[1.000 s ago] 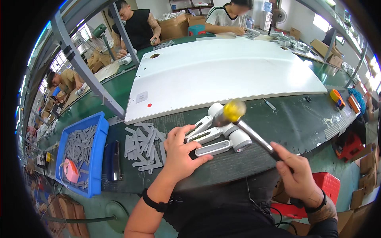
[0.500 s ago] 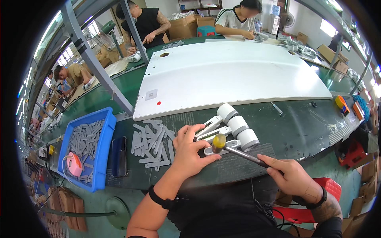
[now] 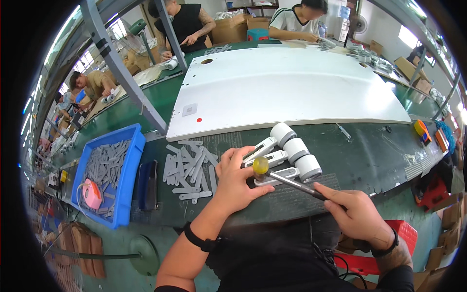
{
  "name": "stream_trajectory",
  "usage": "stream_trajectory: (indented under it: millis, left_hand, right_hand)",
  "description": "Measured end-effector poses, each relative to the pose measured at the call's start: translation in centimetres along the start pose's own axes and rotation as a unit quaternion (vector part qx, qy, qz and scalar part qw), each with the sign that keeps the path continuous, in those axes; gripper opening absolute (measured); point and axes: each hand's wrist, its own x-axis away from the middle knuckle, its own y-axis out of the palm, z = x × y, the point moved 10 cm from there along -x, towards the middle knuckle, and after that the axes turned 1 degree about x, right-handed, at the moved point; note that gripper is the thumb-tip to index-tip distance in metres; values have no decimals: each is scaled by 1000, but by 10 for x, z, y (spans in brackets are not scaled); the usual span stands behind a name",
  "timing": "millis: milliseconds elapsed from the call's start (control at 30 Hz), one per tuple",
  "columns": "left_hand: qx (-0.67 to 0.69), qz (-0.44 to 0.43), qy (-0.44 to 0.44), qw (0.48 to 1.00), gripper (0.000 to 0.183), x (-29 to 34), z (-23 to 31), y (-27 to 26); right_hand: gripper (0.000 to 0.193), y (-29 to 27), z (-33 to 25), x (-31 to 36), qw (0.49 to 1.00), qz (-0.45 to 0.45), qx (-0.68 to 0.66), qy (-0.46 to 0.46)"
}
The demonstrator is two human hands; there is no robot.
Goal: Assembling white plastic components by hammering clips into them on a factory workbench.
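Three white parts, each a slotted arm with a thick round head (image 3: 309,167), lie side by side on the dark green worktop. My left hand (image 3: 236,181) holds the arm ends at their left, its thumb and fingers curled about the nearest one. In my right hand (image 3: 359,214) is a hammer (image 3: 296,185), gripped by its dark handle. Its yellow-faced head is over the left end of the nearest arm, close to my left fingertips; whether it touches cannot be made out. Loose grey flat strips (image 3: 192,168) lie in a pile left of my left hand.
A blue bin (image 3: 138,146) of grey strips, with a pink device inside, stands left beside a dark phone-like case (image 3: 148,185). Behind is a large white board (image 3: 292,92). A screwdriver (image 3: 344,131) and tape dispenser (image 3: 422,130) lie right. Several people work beyond.
The hammer head has shifted slightly left and up over the nearest arm. My left hand stays at the arm ends. The whole view has shifted a little.
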Motion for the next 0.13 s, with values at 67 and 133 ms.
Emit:
stream_trajectory:
  millis: [67,133]
  left_hand:
    - [-2,0,-5,1000,49,1,0,0]
    - [4,-4,-7,1000,47,1,-1,1]
  right_hand:
    - [51,-4,-2,3,999,14,-39,9]
    - [51,-6,0,4,996,31,-77,20]
